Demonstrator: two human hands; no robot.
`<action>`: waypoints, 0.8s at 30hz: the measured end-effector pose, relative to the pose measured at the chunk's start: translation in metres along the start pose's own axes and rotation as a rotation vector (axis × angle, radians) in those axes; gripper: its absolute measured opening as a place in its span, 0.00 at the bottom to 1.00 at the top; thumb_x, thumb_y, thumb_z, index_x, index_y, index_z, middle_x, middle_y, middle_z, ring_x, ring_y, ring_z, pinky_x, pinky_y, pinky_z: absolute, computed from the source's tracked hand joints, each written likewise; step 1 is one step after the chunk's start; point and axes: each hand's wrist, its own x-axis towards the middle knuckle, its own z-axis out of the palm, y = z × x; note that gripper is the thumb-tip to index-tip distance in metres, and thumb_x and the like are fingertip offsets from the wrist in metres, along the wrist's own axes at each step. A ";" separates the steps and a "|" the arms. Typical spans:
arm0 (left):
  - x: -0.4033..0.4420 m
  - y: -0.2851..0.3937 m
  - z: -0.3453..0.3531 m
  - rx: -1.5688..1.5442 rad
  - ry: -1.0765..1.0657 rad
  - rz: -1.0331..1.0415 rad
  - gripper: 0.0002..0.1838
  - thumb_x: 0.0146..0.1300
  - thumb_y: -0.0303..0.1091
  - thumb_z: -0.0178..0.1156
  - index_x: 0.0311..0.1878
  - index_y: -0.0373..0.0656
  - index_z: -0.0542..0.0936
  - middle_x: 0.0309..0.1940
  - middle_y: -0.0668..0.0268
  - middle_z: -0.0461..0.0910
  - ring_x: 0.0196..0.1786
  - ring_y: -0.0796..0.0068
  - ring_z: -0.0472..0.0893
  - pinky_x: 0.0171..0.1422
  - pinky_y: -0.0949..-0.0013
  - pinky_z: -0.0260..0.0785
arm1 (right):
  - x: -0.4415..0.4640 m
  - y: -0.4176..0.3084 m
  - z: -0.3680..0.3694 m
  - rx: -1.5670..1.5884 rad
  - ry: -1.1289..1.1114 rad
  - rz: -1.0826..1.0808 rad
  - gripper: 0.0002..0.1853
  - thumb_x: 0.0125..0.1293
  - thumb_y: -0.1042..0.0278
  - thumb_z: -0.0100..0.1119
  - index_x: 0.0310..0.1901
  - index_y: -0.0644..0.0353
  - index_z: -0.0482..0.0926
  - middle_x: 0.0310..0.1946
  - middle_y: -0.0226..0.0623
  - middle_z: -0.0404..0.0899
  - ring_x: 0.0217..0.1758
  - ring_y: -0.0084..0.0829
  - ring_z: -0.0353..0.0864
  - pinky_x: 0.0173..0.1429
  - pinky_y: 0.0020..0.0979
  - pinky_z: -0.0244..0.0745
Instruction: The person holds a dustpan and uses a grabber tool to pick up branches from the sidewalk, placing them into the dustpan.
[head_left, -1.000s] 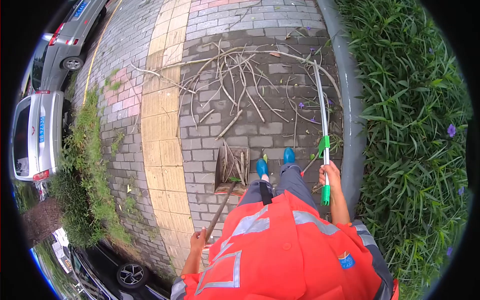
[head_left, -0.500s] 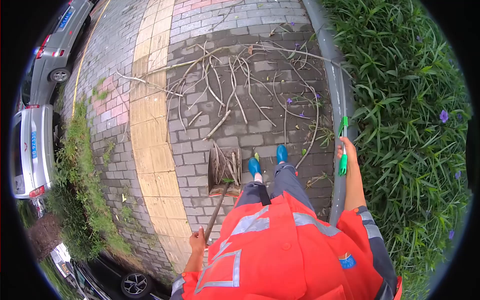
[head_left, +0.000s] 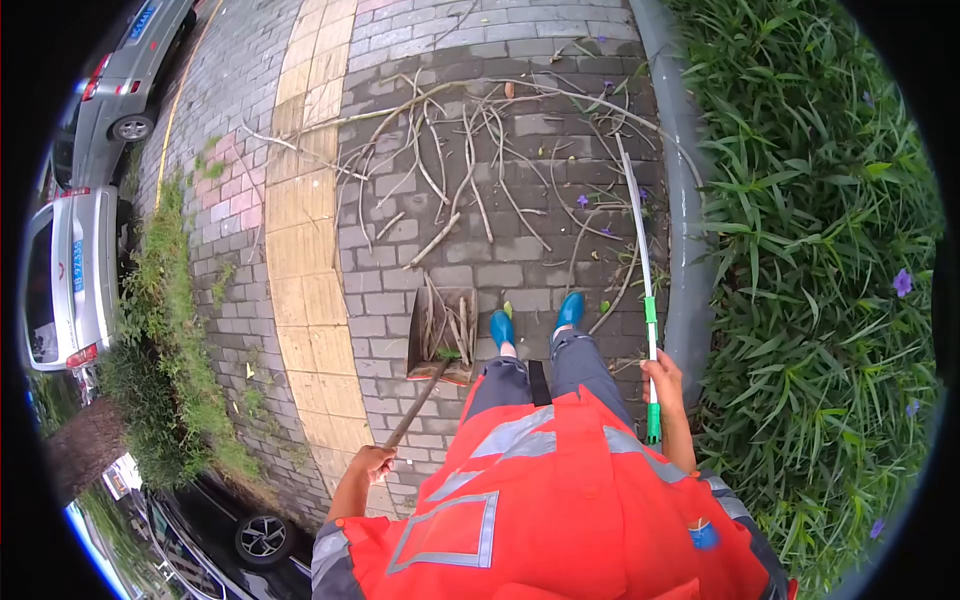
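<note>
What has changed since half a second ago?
The right hand has swung the green-handled litter picker leftward, from over the kerb to over the paving. The left hand has moved outward, so the dustpan handle slants more. Nothing was let go; the sticks in the dustpan stayed.

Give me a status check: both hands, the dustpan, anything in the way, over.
Left hand gripping dustpan handle. Right hand gripping pole. Sticks in dustpan. Branches strewn across paving ahead of boots.
</note>
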 end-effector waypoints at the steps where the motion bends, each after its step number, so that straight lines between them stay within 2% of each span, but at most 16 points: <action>1: -0.006 0.005 -0.002 -0.070 -0.010 -0.065 0.09 0.57 0.34 0.57 0.26 0.41 0.72 0.16 0.69 0.68 0.15 0.80 0.64 0.16 0.76 0.54 | 0.003 -0.006 -0.004 0.003 -0.025 0.006 0.25 0.50 0.65 0.58 0.51 0.59 0.68 0.16 0.23 0.64 0.12 0.15 0.61 0.13 0.21 0.57; 6: -0.036 0.019 0.013 -0.130 -0.061 -0.062 0.10 0.58 0.35 0.56 0.24 0.43 0.71 0.15 0.69 0.67 0.14 0.80 0.63 0.16 0.75 0.54 | 0.011 -0.034 -0.019 0.048 -0.058 -0.001 0.25 0.50 0.65 0.57 0.52 0.60 0.68 0.16 0.23 0.65 0.13 0.15 0.62 0.14 0.20 0.57; 12: -0.023 0.026 0.061 -0.254 -0.002 -0.045 0.11 0.59 0.38 0.54 0.25 0.43 0.70 0.15 0.69 0.67 0.14 0.80 0.63 0.14 0.75 0.52 | 0.029 -0.054 -0.027 0.082 -0.057 0.058 0.25 0.51 0.64 0.57 0.52 0.60 0.68 0.16 0.24 0.63 0.12 0.14 0.60 0.14 0.19 0.56; 13: -0.014 0.032 0.069 -0.217 0.062 -0.032 0.11 0.58 0.38 0.54 0.25 0.43 0.70 0.15 0.69 0.68 0.13 0.79 0.63 0.14 0.75 0.52 | 0.031 -0.057 -0.031 0.075 -0.052 0.059 0.25 0.51 0.64 0.57 0.52 0.60 0.68 0.16 0.24 0.63 0.12 0.14 0.60 0.14 0.19 0.56; 15: -0.016 0.050 0.086 -0.168 0.180 -0.020 0.11 0.57 0.39 0.55 0.25 0.43 0.71 0.15 0.68 0.68 0.11 0.78 0.62 0.13 0.73 0.53 | 0.038 -0.059 -0.040 0.010 -0.089 0.136 0.28 0.49 0.61 0.58 0.52 0.64 0.68 0.21 0.29 0.72 0.16 0.23 0.70 0.19 0.26 0.66; 16: -0.018 0.055 0.089 -0.168 0.175 -0.024 0.11 0.57 0.39 0.55 0.25 0.43 0.71 0.15 0.68 0.68 0.11 0.78 0.62 0.13 0.73 0.53 | 0.048 -0.048 -0.048 0.005 -0.085 0.138 0.28 0.49 0.61 0.58 0.52 0.64 0.68 0.21 0.29 0.72 0.16 0.23 0.70 0.19 0.26 0.66; 18: -0.019 0.066 0.090 -0.107 0.201 -0.026 0.12 0.55 0.40 0.56 0.23 0.43 0.71 0.13 0.67 0.69 0.10 0.78 0.62 0.13 0.73 0.53 | 0.064 -0.028 -0.054 -0.609 0.207 -0.215 0.34 0.44 0.57 0.59 0.53 0.69 0.67 0.29 0.43 0.79 0.28 0.39 0.79 0.34 0.34 0.75; 19: -0.021 0.070 0.090 -0.101 0.197 -0.031 0.12 0.55 0.40 0.56 0.23 0.43 0.71 0.13 0.67 0.69 0.10 0.78 0.62 0.13 0.73 0.53 | 0.062 -0.031 -0.058 -0.612 0.212 -0.208 0.34 0.44 0.57 0.59 0.53 0.69 0.67 0.29 0.43 0.79 0.28 0.39 0.79 0.34 0.34 0.75; 21: -0.024 0.087 0.085 -0.045 0.208 -0.080 0.14 0.54 0.43 0.57 0.21 0.43 0.72 0.12 0.66 0.70 0.09 0.78 0.62 0.12 0.73 0.54 | 0.036 -0.073 -0.046 -0.975 0.166 -0.114 0.39 0.39 0.54 0.59 0.53 0.73 0.66 0.34 0.55 0.78 0.40 0.49 0.78 0.47 0.37 0.72; 24: -0.021 0.100 0.067 -0.098 0.194 -0.076 0.16 0.54 0.45 0.57 0.20 0.44 0.72 0.13 0.65 0.71 0.09 0.79 0.64 0.12 0.73 0.54 | 0.038 -0.084 -0.044 -1.036 0.133 -0.085 0.40 0.39 0.54 0.59 0.53 0.73 0.65 0.30 0.58 0.77 0.40 0.49 0.78 0.46 0.39 0.73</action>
